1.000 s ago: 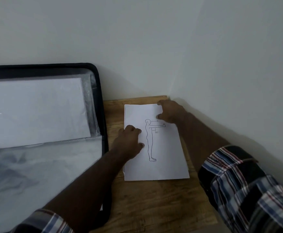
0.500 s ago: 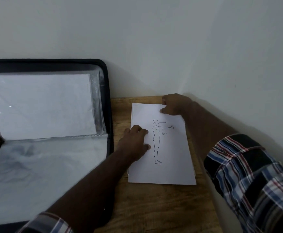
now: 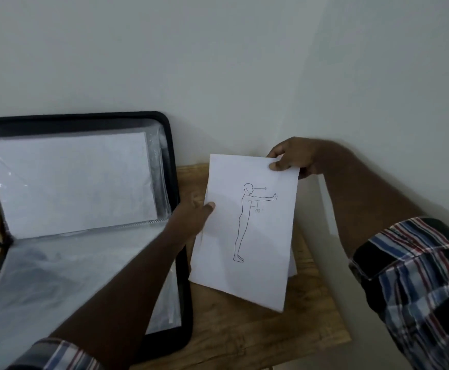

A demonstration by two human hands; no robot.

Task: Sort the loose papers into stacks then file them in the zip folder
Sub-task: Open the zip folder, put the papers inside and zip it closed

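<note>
A white sheet with a line drawing of a standing figure is lifted and tilted above the wooden table. My right hand pinches its top right corner. My left hand grips its left edge, thumb on the front. A sliver of more white paper lies on the table behind the sheet's lower right edge. The black zip folder lies open at the left, its upper half leaning on the wall with a white sheet inside a clear sleeve.
The small wooden table stands in a corner, with walls behind and to the right. Its front and right edges are close to the papers. Clear plastic sleeves cover the folder's lower half.
The figure sheet lay flat on the table under both hands; now both hands have lifted it up and tilted it toward me.
</note>
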